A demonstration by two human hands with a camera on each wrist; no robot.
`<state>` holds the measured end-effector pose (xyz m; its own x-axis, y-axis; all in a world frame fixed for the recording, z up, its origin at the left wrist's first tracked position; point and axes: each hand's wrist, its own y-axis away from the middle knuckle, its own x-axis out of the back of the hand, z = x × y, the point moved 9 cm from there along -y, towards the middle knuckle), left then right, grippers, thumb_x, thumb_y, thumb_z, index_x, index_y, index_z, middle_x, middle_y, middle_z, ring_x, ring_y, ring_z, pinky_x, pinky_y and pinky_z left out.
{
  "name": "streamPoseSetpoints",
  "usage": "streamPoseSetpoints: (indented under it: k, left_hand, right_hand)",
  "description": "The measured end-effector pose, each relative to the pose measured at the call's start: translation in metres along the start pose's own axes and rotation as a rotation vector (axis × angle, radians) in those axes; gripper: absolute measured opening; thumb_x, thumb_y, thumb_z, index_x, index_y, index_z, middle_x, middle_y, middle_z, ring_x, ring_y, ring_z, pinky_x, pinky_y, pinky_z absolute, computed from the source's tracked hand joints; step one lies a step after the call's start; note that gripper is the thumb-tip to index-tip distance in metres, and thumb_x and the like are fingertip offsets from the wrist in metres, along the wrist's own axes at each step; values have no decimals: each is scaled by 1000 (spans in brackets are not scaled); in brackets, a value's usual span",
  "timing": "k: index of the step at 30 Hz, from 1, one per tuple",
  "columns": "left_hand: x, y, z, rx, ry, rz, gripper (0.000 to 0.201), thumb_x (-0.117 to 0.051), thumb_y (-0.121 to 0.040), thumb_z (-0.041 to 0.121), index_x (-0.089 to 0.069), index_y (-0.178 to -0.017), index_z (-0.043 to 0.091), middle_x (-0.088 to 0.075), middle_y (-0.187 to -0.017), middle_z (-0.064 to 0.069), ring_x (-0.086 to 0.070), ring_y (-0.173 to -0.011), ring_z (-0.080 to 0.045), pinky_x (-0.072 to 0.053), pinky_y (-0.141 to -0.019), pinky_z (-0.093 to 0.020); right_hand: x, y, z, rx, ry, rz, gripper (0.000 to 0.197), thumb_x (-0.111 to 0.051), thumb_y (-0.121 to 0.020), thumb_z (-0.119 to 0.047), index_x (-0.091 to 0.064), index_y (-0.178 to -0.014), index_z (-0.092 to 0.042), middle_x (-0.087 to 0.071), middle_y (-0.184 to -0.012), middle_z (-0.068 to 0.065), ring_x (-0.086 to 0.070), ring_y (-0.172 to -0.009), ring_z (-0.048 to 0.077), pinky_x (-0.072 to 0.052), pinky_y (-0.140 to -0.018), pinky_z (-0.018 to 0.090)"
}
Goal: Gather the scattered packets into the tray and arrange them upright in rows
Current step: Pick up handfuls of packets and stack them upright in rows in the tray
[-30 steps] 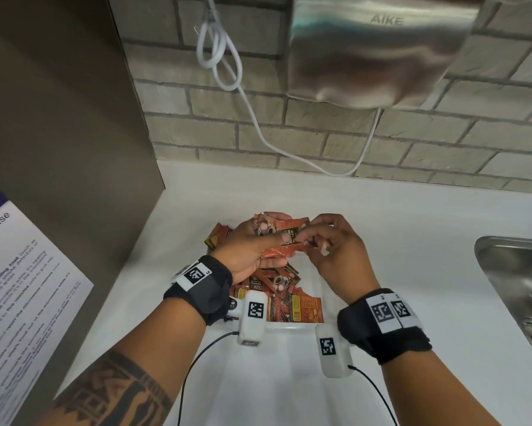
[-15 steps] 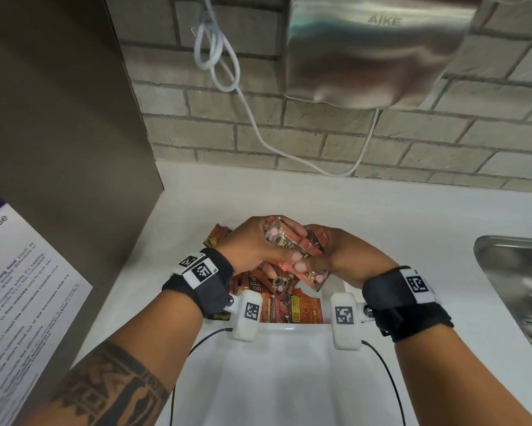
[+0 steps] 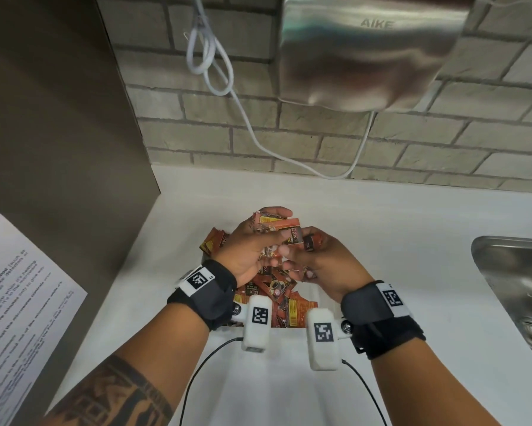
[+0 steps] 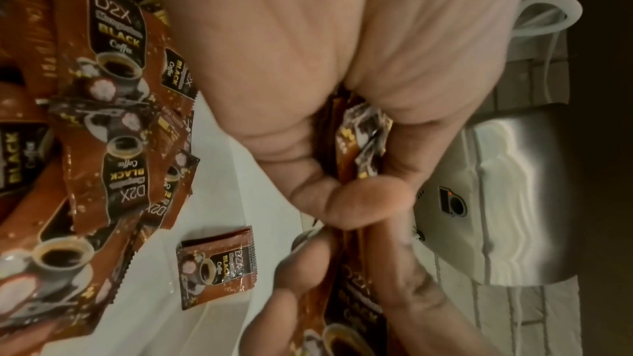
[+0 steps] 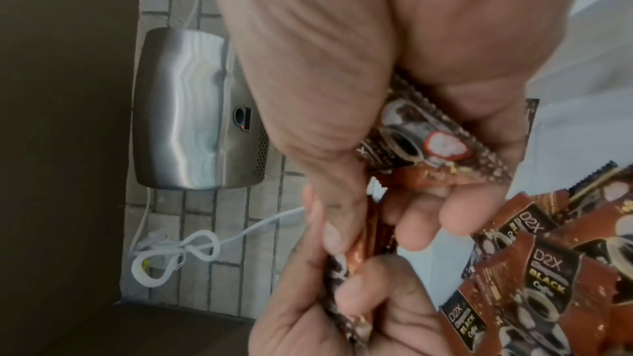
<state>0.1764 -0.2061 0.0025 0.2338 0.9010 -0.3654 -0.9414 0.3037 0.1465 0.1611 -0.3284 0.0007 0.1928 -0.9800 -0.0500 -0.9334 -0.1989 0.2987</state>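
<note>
My left hand [image 3: 252, 250] curls its fingers [image 4: 346, 199] round a bunch of small orange-brown foil coffee packets [image 3: 284, 230], held above the shallow white plastic tray [image 3: 315, 298] on the white counter [image 3: 396, 241]. My right hand [image 3: 326, 262] meets it, thumb and fingers [image 5: 428, 215] pinching packets from the same bunch. More packets lie jumbled flat in the tray [image 3: 277, 293], one apart on its white floor [image 4: 215, 267]. A steel hand dryer [image 3: 369, 53] hangs on the brick wall.
</note>
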Motion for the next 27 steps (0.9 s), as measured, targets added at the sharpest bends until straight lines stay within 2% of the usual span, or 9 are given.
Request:
streamPoseSetpoints:
  k: [3,6,11,12,15,18,21,24,27]
  left_hand:
    - [-2,-1,-6,53,23,1,30,-61,-94,2,-70,-119,17,-68,-106,-14,-59,-77,-20,-44,-49,-22]
    - [3,-1,-7,105,29,57,32,-57,-90,-4,-73,-104,19,-70,-91,-7,-59,-78,-20,-45,-50,-23]
    - [0,0,-4,51,-110,40,35,-72,-87,-2,-70,-116,18,-73,-101,-9,-66,-78,-20,-41,-46,-21]
    - [-2,1,-6,48,-137,35,34,-74,-86,0,-70,-116,15,-73,-100,-9,-67,-79,-21,-41,-46,-21]
    - [-10,3,-11,45,-152,15,34,-77,-85,2,-70,-117,10,-74,-101,-9,-68,-86,-22,-44,-48,-21]
    - [-9,2,-13,74,-54,49,31,-69,-92,7,-69,-123,14,-75,-112,-5,-69,-94,-20,-51,-51,-24]
    - [1,1,-14,107,158,86,28,-55,-97,7,-71,-119,16,-70,-106,-9,-68,-73,-20,-49,-45,-24]
    - [6,-1,-10,67,168,108,30,-52,-96,6,-70,-118,16,-66,-101,-13,-60,-68,-22,-35,-39,-19]
    - [1,-1,-6,38,90,112,30,-54,-96,7,-70,-117,19,-69,-97,-8,-60,-66,-18,-32,-42,-19]
  right_hand:
    - [4,-1,0,-8,-33,26,35,-82,-80,-13,-64,-109,-7,-69,-84,8,-68,-74,18,-55,-66,30]
    - [12,-3,2,-20,-42,53,29,-82,-80,-16,-66,-104,-8,-70,-83,8,-68,-76,20,-54,-67,30]
    - [16,-2,-4,46,-144,114,16,-72,-90,-15,-60,-97,-8,-70,-80,8,-65,-64,14,-51,-62,28]
    - [16,-3,-6,84,-154,123,20,-72,-90,-16,-61,-102,-3,-72,-85,13,-67,-66,17,-53,-63,31]
    - [17,-3,-13,181,-214,180,39,-74,-87,-10,-56,-116,8,-70,-108,27,-70,-95,38,-58,-77,47]
    - [28,-3,-16,235,-261,244,31,-69,-86,1,-58,-115,4,-70,-107,25,-70,-97,38,-58,-81,47]
    - [36,0,-19,223,-397,225,41,-50,-90,16,-55,-123,-7,-68,-99,21,-70,-90,30,-58,-80,42]
    - [23,7,-15,144,-203,166,22,-60,-94,1,-58,-115,-6,-62,-82,16,-61,-71,24,-53,-58,28]
    - [5,8,6,17,-23,84,34,-77,-85,-24,-63,-106,-1,-63,-77,12,-60,-68,21,-55,-70,40]
